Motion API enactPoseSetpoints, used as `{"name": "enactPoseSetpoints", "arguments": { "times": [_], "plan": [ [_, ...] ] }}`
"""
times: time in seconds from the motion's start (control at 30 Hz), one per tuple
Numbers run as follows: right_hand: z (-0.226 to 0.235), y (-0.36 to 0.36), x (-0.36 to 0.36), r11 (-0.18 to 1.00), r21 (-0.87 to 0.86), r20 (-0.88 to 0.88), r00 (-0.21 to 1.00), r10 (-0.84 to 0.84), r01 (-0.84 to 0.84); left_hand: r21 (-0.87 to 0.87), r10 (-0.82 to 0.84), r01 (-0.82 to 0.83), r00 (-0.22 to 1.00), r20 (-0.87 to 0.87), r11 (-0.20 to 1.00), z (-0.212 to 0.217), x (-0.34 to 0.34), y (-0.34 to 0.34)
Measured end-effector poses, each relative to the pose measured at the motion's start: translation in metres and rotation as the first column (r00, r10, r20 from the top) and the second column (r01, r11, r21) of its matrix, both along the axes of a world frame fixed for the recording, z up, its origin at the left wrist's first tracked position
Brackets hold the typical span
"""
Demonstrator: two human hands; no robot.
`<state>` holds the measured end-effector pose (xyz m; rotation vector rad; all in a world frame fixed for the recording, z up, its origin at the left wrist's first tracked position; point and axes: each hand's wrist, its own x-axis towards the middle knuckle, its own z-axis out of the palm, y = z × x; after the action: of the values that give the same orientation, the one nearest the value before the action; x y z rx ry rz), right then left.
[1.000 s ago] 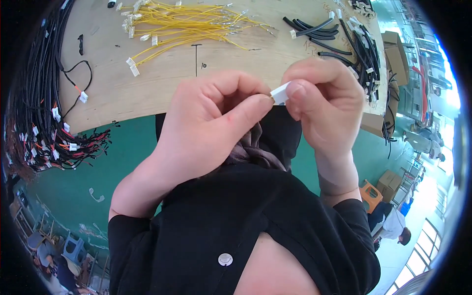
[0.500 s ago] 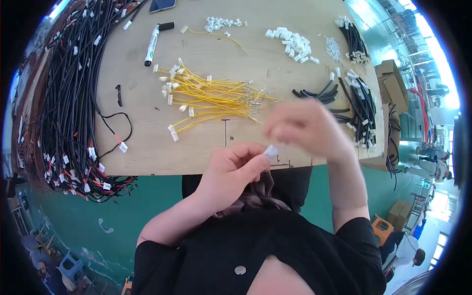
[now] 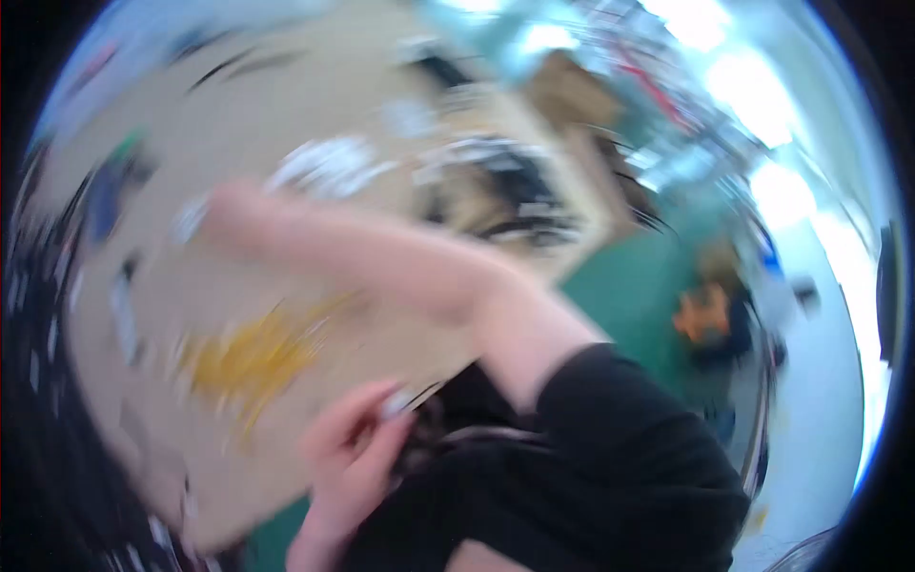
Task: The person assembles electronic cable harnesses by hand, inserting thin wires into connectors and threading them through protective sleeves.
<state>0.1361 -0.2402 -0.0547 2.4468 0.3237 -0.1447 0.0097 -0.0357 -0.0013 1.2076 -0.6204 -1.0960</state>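
My left hand [image 3: 348, 458] is near the table's front edge, thumb and fingers closed on a small white plastic connector [image 3: 396, 402]. My right arm stretches across the table, and my right hand [image 3: 238, 217] is beside a small pile of white plastic pieces [image 3: 191, 219] at the far left. Motion smears its fingers, so whether it grips anything does not show. Between the two hands lies a bunch of yellow wires [image 3: 253, 357], and a heap of white connectors [image 3: 329, 170] sits beyond my right forearm.
Black cables [image 3: 38, 410] cover the table's left side; a marker pen [image 3: 124, 310] lies near them. Bundles of black wires [image 3: 519, 181] are at the right corner. Beyond that edge are a cardboard box [image 3: 572, 91] and an orange stool [image 3: 703, 313]. Everything is blurred.
The whole view has swung round and blurred. My right hand has left my left hand and reached out over the table to the small white pieces. My left hand still holds the white connector.
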Motion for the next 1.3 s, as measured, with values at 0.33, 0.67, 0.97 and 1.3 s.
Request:
{"name": "enactPoseSetpoints", "arguments": {
  "times": [0.33, 0.67, 0.97, 1.3],
  "plan": [
    [0.041, 0.01, -0.027, -0.047, 0.996, 0.044, 0.886, -0.462, -0.074, -0.129, 0.076, -0.151, 0.886, -0.457, 0.98, -0.022, 0.019, -0.008],
    [0.07, 0.053, -0.221, -0.148, 0.942, 0.214, 0.877, -0.431, -0.302, -0.092, -0.011, -0.055, 0.802, -0.598, 0.994, -0.018, 0.006, -0.025],
    [0.079, 0.054, -0.265, -0.037, 0.94, 0.269, 0.802, -0.534, -0.34, -0.059, -0.005, -0.025, 0.885, -0.465, 0.998, -0.006, -0.028, -0.042],
    [0.075, 0.066, -0.271, -0.153, 0.914, 0.201, 0.747, -0.634, -0.376, -0.181, -0.075, -0.001, 0.908, -0.412, 0.984, -0.017, -0.026, -0.045]
  ]
}}
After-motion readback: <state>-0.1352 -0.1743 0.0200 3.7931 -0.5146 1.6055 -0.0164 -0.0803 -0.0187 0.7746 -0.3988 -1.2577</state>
